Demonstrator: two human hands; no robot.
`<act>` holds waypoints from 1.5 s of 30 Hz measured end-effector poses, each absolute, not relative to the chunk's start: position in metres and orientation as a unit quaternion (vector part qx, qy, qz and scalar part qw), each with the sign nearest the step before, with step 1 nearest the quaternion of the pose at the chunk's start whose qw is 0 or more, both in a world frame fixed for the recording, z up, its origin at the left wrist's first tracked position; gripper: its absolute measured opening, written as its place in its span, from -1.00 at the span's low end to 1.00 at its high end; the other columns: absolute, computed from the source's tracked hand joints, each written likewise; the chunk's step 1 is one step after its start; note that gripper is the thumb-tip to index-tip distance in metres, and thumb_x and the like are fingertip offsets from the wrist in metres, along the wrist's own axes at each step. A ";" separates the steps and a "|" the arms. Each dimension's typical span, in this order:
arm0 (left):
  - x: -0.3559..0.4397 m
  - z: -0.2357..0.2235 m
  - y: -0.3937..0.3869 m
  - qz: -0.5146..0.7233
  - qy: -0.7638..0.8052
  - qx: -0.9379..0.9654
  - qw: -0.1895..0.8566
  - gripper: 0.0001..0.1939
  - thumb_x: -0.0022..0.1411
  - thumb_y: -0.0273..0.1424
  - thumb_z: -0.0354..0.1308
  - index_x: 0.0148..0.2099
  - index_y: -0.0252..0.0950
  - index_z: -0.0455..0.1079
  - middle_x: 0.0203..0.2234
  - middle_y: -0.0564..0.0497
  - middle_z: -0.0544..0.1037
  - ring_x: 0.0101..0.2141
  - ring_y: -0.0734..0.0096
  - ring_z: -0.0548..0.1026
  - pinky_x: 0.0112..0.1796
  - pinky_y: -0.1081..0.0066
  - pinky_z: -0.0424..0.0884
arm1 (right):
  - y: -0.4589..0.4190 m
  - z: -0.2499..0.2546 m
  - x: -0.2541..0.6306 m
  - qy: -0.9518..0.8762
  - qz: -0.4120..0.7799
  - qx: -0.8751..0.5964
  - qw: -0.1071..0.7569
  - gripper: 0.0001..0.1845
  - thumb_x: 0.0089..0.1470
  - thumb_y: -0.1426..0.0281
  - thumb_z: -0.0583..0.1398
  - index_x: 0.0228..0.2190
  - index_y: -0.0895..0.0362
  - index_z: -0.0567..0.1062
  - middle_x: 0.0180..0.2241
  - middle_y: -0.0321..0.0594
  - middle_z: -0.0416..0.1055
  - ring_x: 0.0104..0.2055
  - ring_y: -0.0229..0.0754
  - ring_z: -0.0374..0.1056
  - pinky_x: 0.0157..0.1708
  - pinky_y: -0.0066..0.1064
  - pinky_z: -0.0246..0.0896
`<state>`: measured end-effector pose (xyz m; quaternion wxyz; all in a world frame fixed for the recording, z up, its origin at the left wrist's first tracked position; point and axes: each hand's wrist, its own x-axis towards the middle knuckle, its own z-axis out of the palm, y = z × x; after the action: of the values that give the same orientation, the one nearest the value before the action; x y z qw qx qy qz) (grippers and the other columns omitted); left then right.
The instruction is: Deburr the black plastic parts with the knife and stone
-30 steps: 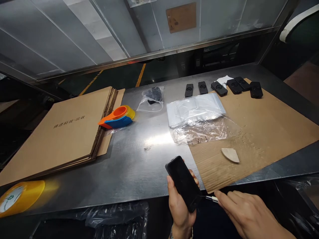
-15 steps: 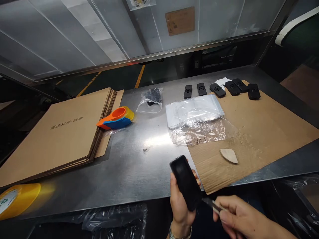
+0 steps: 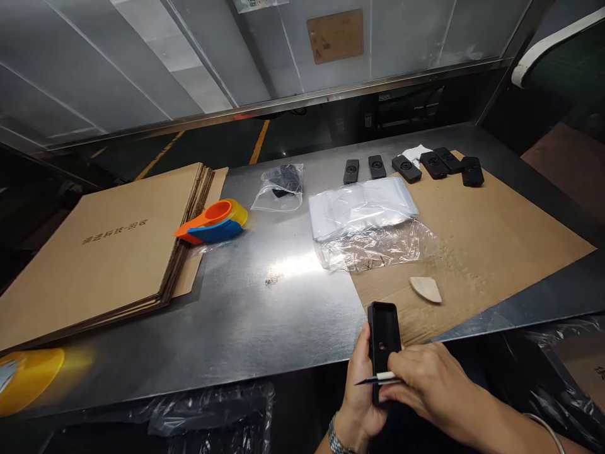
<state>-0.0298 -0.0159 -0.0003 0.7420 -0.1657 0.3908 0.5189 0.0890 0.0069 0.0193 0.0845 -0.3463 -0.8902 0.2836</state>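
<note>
My left hand, with a watch at its wrist, is closed around a long black plastic housing just off the table's front edge. The housing's hollow side faces me, and a small round hole shows inside. Across its lower part lies a thin craft knife, gripped in my right hand with the dark pointed blade aimed left. The fingers of my right hand also touch the housing's right side. Whether the blade touches the housing, I cannot tell. Beyond my hands lies a pale quarter-round piece on a cardboard sheet.
Several black housings line the back of the metal table. In front of them lies a stack of clear bags. Leftward are a zip bag with black parts, an orange-blue tape dispenser, stacked cardboard and yellow tape.
The housing has turned in my left hand, so its hollow side now shows, and has moved right. My right hand has brought the knife up and left across it. The view shifted slightly.
</note>
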 end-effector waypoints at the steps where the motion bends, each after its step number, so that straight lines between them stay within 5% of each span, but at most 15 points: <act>1: -0.030 0.000 -0.016 0.515 0.397 -0.165 0.742 -0.67 0.18 -0.19 0.09 -0.38 -0.41 0.39 -0.60 0.05 0.42 -0.59 0.57 0.37 -0.55 0.56 0.27 | 0.007 0.020 0.090 -0.885 0.291 -0.355 0.078 -0.77 0.00 0.35 0.27 -0.56 0.14 0.33 -0.56 -0.37 0.42 -0.56 -0.29 0.32 -0.59 -0.47 -0.13; 7: -0.024 -0.007 -0.026 0.411 0.461 -0.108 0.779 -0.46 0.18 -0.02 -0.05 -0.49 -0.43 0.38 -0.76 0.01 0.35 -0.74 0.49 0.32 -0.66 0.50 0.26 | 0.023 0.022 0.099 -0.847 0.320 -0.414 0.091 -0.76 0.12 0.37 0.15 -0.57 0.13 0.34 -0.61 -0.37 0.38 -0.57 -0.31 0.30 -0.58 -0.50 -0.07; 10: -0.020 -0.010 -0.031 0.379 0.503 -0.051 0.775 -0.37 0.19 0.02 -0.10 -0.45 -0.51 0.42 -0.68 -0.10 0.43 -0.73 0.49 0.35 -0.69 0.52 0.25 | 0.036 0.020 0.106 -0.827 0.329 -0.440 0.119 -0.92 0.09 0.39 0.17 -0.32 0.13 0.42 -0.55 -0.33 0.42 -0.51 -0.25 0.36 -0.54 -0.49 0.03; 13: -0.019 -0.011 -0.033 0.360 0.500 -0.010 0.787 -0.32 0.18 0.04 -0.12 -0.45 -0.53 0.44 -0.64 -0.11 0.44 -0.72 0.49 0.37 -0.70 0.54 0.26 | 0.047 0.018 0.112 -0.817 0.375 -0.408 0.159 -0.72 0.06 0.44 0.19 -0.13 0.12 0.41 -0.45 -0.30 0.46 -0.42 -0.24 0.39 -0.45 -0.49 0.13; 15: -0.020 -0.012 -0.034 0.343 0.502 0.001 0.794 -0.29 0.19 0.04 -0.17 -0.50 -0.53 0.43 -0.69 -0.10 0.41 -0.74 0.49 0.36 -0.72 0.55 0.25 | 0.052 0.016 0.115 -0.815 0.409 -0.376 0.165 -0.89 0.11 0.40 0.17 -0.31 0.13 0.49 -0.50 -0.31 0.44 -0.47 -0.29 0.35 -0.46 -0.50 0.13; 22: -0.024 -0.015 -0.037 0.310 0.486 0.008 0.817 -0.28 0.19 0.05 -0.21 -0.50 -0.51 0.44 -0.67 -0.10 0.42 -0.73 0.50 0.36 -0.72 0.56 0.26 | 0.061 0.015 0.118 -0.808 0.457 -0.343 0.140 -0.63 0.17 0.35 0.06 -0.63 0.19 0.37 -0.63 -0.36 0.28 -0.57 -0.37 0.17 -0.53 -0.53 0.04; 29: -0.025 -0.010 -0.036 0.266 0.482 0.015 0.835 -0.23 0.23 0.02 -0.32 -0.56 -0.51 0.41 -0.75 -0.10 0.36 -0.75 0.51 0.33 -0.71 0.57 0.26 | 0.061 0.013 0.118 -0.816 0.458 -0.325 0.136 -0.75 0.09 0.43 0.11 -0.59 0.17 0.29 -0.59 -0.39 0.24 -0.55 -0.38 0.13 -0.50 -0.51 -0.03; 34: -0.025 -0.014 -0.036 0.328 0.468 -0.007 0.821 -0.24 0.22 0.02 -0.30 -0.52 -0.52 0.43 -0.65 -0.09 0.40 -0.72 0.49 0.37 -0.70 0.54 0.27 | 0.060 0.003 0.116 -0.724 0.492 -0.425 0.231 -0.66 0.14 0.31 0.05 -0.63 0.14 0.22 -0.63 -0.40 0.13 -0.58 -0.36 0.08 -0.57 -0.50 -0.08; 39: -0.024 -0.015 -0.038 0.405 0.519 0.003 0.753 -0.36 0.22 0.01 -0.18 -0.38 -0.49 0.45 -0.59 -0.09 0.46 -0.67 0.48 0.38 -0.64 0.51 0.28 | 0.038 -0.007 0.115 -0.670 0.542 -0.466 0.201 -0.81 0.03 0.29 0.18 -0.34 0.13 0.35 -0.55 -0.37 0.29 -0.51 -0.29 0.22 -0.51 -0.49 0.06; 45: -0.017 -0.023 -0.045 0.451 0.543 0.103 0.701 -0.27 0.09 0.15 -0.11 -0.31 -0.50 0.45 -0.60 -0.13 0.49 -0.64 0.40 0.41 -0.59 0.45 0.30 | 0.026 -0.016 0.103 -0.607 0.556 -0.512 0.243 -0.69 0.12 0.24 0.05 -0.56 0.16 0.31 -0.64 -0.34 0.21 -0.58 -0.30 0.18 -0.61 -0.49 -0.02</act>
<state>-0.0169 -0.0446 -0.0228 0.7011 0.1027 0.5428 0.4508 0.1032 0.0257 -0.0156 0.2431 -0.5125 -0.6072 0.5564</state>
